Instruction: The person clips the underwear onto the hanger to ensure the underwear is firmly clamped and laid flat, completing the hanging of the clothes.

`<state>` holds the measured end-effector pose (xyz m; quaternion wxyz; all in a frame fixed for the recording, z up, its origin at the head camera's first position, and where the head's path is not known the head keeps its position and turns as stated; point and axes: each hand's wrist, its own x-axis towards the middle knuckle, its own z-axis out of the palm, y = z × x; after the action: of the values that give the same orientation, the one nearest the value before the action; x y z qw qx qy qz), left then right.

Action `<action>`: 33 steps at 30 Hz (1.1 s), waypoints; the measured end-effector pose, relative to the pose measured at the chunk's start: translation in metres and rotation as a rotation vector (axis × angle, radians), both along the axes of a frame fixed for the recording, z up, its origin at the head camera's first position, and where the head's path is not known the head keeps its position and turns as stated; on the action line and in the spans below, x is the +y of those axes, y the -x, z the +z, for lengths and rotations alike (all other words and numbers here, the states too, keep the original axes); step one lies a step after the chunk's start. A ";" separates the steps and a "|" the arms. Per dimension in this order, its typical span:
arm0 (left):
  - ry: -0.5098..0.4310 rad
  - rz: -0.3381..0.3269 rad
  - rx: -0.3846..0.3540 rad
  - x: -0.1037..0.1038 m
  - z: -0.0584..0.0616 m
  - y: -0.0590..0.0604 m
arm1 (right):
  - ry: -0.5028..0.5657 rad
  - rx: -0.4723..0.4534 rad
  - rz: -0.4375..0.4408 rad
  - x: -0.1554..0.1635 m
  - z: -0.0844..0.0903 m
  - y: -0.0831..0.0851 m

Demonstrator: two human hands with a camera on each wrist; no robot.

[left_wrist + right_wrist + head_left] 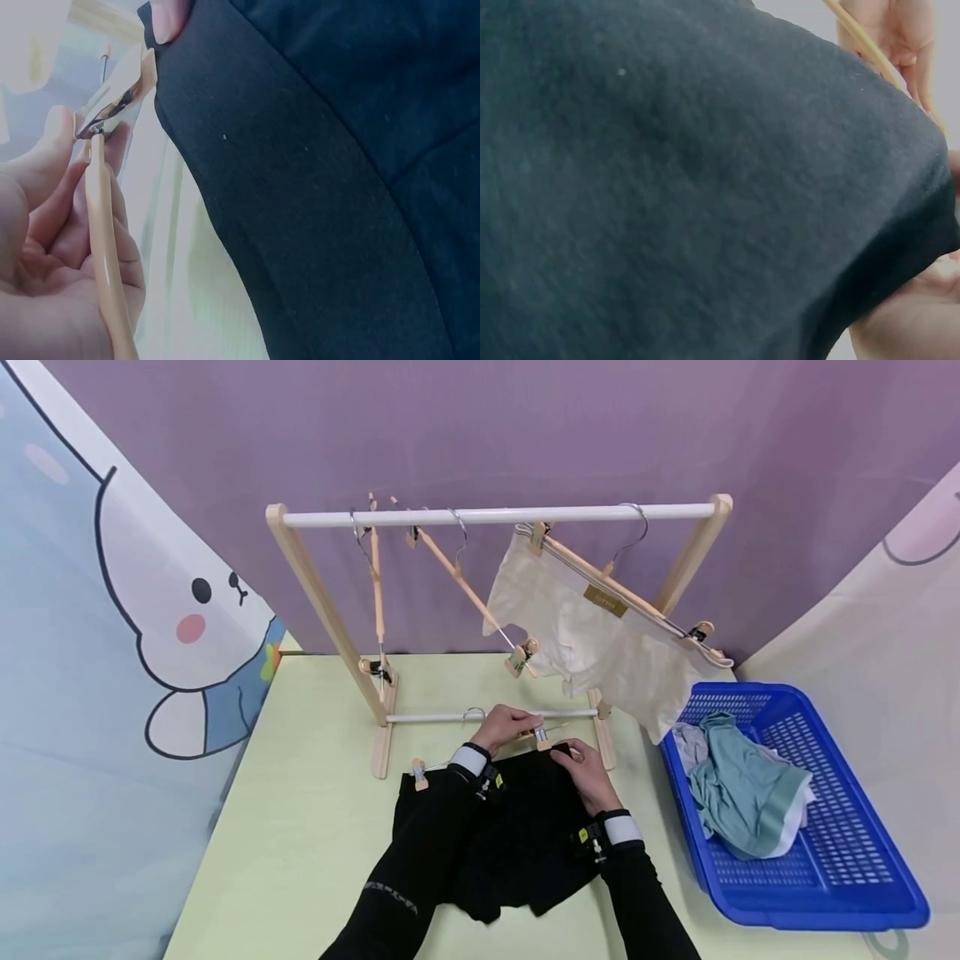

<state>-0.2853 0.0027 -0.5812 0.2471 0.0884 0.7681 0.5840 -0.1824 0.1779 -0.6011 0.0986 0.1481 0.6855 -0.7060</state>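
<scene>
Your left hand (pixel 508 727) pinches hanger clip (pixel 542 740); your right hand (pixel 588 775) pinches black garment (pixel 517 827) corner just beside clip. Second clip (pixel 419 775) at garment's other corner, left of your fingers.

You have matt black cloth in the garment (pixel 517 835) before you, its nap looking soft and slightly fuzzy, with pale specks of lint. The hanger (pixel 106 255) beside it looks like smooth wood with a satin sheen, and its clip (pixel 112 94) joins shiny metal to pale, wood-like pads. Your sleeves (pixel 401 881) are matt black cloth too. The rack posts (pixel 324 610) look like plain, unglossed wood; the white rail (pixel 540 515) is smooth, its material unclear to you. You also see polished metal hooks (pixel 644 524), creased cream cloth shorts (pixel 585 639), soft teal cloth (pixel 738 793) and a perforated, glossy blue plastic basket (pixel 817 917)
</scene>
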 end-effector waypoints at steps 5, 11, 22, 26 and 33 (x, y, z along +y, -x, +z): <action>-0.002 0.040 -0.001 0.002 0.000 -0.001 | -0.001 0.001 0.005 0.001 0.001 -0.001; 0.013 0.050 -0.002 0.002 -0.004 0.000 | 0.002 0.007 0.013 -0.001 0.009 -0.001; -0.022 0.054 -0.006 0.000 -0.002 -0.002 | -0.094 0.060 -0.024 -0.002 -0.001 0.002; -0.018 0.047 -0.011 0.000 -0.004 -0.005 | -0.107 0.075 -0.038 -0.003 -0.002 0.002; -0.019 0.032 0.020 0.001 -0.002 -0.006 | -0.116 0.096 -0.087 -0.002 0.000 0.009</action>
<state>-0.2794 0.0042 -0.5831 0.2290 0.0842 0.7665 0.5941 -0.1913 0.1754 -0.6010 0.0262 0.1492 0.7223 -0.6748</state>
